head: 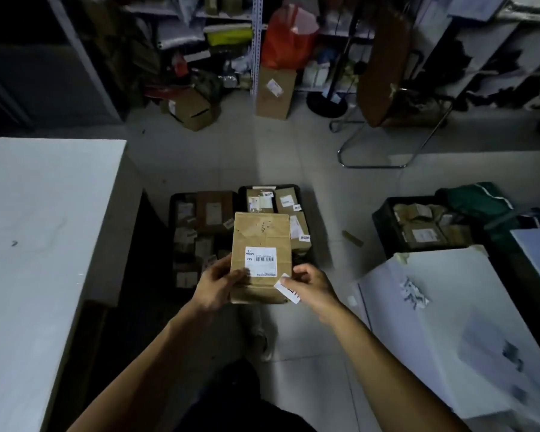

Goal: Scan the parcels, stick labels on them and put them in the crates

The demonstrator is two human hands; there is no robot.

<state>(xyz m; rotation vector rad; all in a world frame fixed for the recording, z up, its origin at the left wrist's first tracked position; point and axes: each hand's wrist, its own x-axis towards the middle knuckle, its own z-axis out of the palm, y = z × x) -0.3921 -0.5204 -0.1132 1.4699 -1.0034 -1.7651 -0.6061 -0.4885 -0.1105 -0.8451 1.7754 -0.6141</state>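
Note:
A brown cardboard parcel [260,235] with a white barcode label hangs in front of me above the crates. My left hand [219,283] grips its lower left edge, thumb on the label. My right hand [312,286] is at the parcel's lower right corner and pinches a small white sticker label [287,289] against that corner. Below the parcel stand two black crates [306,201] side by side on the floor, both filled with several labelled brown parcels. A third dark crate [384,219] with parcels sits on the floor to the right.
A white table [44,219] runs along the left. A white surface [443,322] with a crumpled pile of label backings [413,291] lies at the right. Cardboard boxes [275,88], cluttered shelves and a metal-framed chair [387,88] stand at the back. A green cloth [474,201] lies beside the third crate.

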